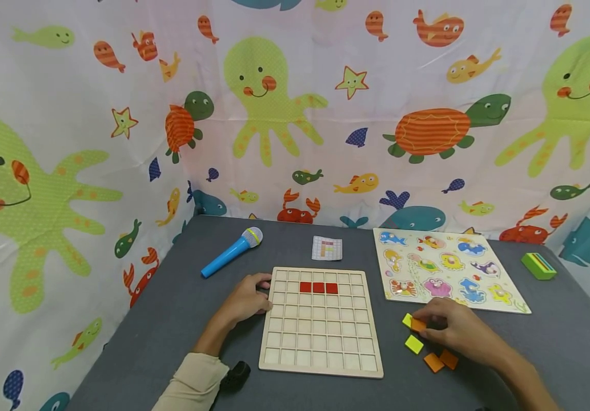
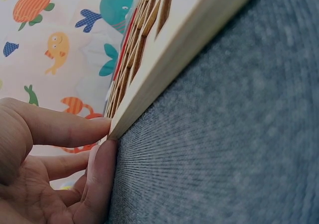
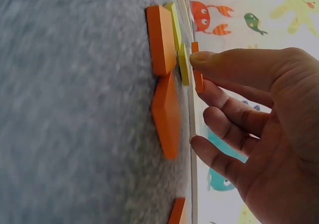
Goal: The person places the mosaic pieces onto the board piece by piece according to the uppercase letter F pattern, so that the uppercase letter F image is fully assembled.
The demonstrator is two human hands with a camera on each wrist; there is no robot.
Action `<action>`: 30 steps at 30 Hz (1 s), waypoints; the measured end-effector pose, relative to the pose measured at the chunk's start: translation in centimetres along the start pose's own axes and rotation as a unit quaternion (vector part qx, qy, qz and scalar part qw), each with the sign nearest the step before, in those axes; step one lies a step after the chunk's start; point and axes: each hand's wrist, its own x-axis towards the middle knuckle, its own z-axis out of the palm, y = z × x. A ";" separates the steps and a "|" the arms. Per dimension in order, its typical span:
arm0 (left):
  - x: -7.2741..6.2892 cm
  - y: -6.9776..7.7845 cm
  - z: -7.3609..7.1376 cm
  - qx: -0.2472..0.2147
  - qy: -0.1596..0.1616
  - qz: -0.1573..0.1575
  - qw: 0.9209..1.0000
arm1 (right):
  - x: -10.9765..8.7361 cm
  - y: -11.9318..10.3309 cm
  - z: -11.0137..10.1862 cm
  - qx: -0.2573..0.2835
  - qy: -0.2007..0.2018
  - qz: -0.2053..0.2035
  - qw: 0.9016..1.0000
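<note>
A wooden grid board lies flat, with three red tiles side by side near its top. At the board's left edge is my left hand; in the left wrist view its thumb and a finger pinch the rim. My right hand holds an orange square tile between thumb and fingertips, over a small group of loose tiles. Yellow tiles lie beside and partly behind the held one. Closer to me are more orange tiles, flat on the dark cloth.
Behind the board lies a small card with a coloured grid pattern. A blue toy microphone is at the back left. A sea-animal peg puzzle lies at the back right, with a green striped block farther right. A printed curtain hangs behind.
</note>
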 end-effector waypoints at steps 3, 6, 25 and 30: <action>0.0 0.1 0.0 0.003 0.002 -0.002 1.000 | 0.4 -0.4 0.1 0.003 0.000 -0.005 1.000; 0.1 0.2 0.1 0.007 0.003 -0.004 1.000 | 0.7 -0.7 0.3 0.009 0.002 -0.010 1.000; 0.0 0.2 -0.1 0.008 0.004 0.002 1.000 | 3.7 -3.9 1.6 0.006 0.004 -0.056 0.998; -0.1 0.2 -0.1 0.007 0.000 0.002 1.000 | 4.6 -4.8 2.0 -0.007 0.008 -0.068 0.998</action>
